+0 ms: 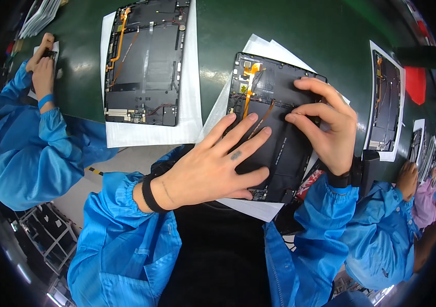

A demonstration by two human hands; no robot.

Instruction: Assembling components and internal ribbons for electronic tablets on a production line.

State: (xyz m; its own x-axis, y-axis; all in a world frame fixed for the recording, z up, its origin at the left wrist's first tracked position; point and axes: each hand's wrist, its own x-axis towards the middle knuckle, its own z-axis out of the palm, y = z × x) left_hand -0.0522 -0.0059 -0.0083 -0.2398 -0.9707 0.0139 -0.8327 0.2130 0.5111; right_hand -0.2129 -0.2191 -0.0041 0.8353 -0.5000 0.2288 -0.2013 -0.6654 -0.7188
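Note:
In front of me a black tablet housing (284,92) lies slightly turned on white sheets, its inside facing up. Orange flat cables (252,82), a thin brown strip (262,121) and small boards run along its left part. My left hand (218,166) rests across the lower left of the housing, fingers spread and stretched out. Over the right side, my right hand (330,120) has thumb and index fingertip pressed together close to a thin wire; whatever they pinch is too small to make out. Its other fingers are lifted and curved.
A second opened tablet housing (146,66) lies on white sheets (192,102) to the left, and another (386,102) to the right, on the green table (218,25). Co-workers in blue sleeves (28,158) sit on both sides. A red piece (415,84) lies far right.

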